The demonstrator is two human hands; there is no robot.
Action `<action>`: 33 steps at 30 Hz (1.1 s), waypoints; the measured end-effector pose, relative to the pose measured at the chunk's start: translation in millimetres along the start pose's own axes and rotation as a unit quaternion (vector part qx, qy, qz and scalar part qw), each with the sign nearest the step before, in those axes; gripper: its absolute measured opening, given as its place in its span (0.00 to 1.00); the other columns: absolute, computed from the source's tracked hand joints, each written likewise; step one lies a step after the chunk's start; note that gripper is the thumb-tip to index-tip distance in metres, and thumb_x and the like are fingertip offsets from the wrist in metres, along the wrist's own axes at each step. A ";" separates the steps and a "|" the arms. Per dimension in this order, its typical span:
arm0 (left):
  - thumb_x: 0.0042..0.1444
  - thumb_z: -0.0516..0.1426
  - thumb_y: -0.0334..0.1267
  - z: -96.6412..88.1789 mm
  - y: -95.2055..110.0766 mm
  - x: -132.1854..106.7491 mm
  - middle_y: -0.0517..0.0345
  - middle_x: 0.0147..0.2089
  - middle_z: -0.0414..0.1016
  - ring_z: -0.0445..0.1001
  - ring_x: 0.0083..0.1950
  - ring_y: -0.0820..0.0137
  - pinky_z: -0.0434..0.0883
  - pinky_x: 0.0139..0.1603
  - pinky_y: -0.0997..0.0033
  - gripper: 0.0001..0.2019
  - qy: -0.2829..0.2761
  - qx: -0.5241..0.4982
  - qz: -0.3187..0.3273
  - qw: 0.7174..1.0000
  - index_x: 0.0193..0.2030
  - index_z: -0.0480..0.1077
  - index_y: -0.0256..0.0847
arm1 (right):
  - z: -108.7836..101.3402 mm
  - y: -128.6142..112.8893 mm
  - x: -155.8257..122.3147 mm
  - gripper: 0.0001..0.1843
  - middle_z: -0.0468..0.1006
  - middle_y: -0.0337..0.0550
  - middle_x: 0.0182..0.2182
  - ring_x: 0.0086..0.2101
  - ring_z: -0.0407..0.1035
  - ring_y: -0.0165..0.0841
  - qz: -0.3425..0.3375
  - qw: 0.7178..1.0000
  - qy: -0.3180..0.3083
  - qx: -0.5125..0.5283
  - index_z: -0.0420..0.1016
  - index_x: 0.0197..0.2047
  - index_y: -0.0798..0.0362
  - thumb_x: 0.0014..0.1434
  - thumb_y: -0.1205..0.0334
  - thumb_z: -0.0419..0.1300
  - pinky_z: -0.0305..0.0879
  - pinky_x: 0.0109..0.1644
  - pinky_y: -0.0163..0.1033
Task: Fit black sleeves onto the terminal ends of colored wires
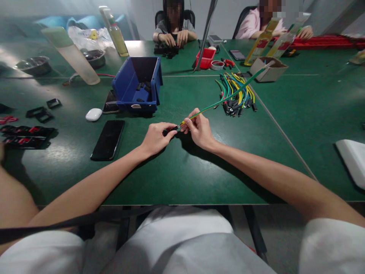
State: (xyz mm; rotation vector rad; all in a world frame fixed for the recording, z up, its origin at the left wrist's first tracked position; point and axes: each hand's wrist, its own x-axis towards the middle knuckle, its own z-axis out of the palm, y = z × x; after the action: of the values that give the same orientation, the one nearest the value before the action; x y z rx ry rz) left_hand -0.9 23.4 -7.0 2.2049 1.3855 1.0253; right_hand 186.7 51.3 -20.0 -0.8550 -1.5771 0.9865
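Observation:
My left hand (155, 140) pinches a small black connector piece (166, 132) between thumb and fingers. Close beside it, my right hand (202, 131) is closed on a green-and-yellow wire (228, 98), near the wire's metal-tipped end. The rest of the wire slants up to the right. Its tip meets or nearly touches the black piece; the exact contact is too small to tell. Beyond my hands, a bundle of green, yellow and blue wires (235, 91) with black ends lies on the table. A blue bin (137, 89) holding black pieces stands left of the bundle.
On the left are a black phone (107, 140), a white earbud case (94, 114) and black parts (27, 137). A small carton (268, 69), bottles (261, 43) and a red tray (205, 58) stand farther off. Two people sit across the green table (182, 179).

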 end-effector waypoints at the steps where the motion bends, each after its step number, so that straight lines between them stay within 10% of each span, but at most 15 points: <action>1: 0.58 0.61 0.40 -0.1 0.0 -0.1 0.52 0.41 0.83 0.80 0.38 0.66 0.76 0.42 0.67 0.11 0.001 0.000 0.000 1.000 0.44 0.80 0.40 | 0.0 0.1 0.0 0.19 0.77 0.36 0.25 0.24 0.74 0.29 -0.002 1.000 -0.001 0.000 0.60 0.38 0.49 0.64 0.42 0.57 0.71 0.28 0.35; 33: 0.57 0.61 0.39 -1.2 0.1 -0.1 0.52 0.40 0.82 0.79 0.37 0.66 0.74 0.37 0.68 0.10 0.015 0.000 0.005 1.000 0.44 0.79 0.40 | -0.2 6.4 1.1 0.19 0.78 0.36 0.25 0.25 0.74 0.29 -0.010 1.000 -0.026 0.004 0.61 0.38 0.49 0.63 0.42 0.58 0.70 0.28 0.35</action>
State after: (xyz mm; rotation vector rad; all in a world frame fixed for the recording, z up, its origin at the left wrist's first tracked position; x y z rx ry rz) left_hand -1.7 23.2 -6.1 2.2078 1.3897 1.0668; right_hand 187.0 54.9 -25.4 -0.8117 -1.6226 1.0069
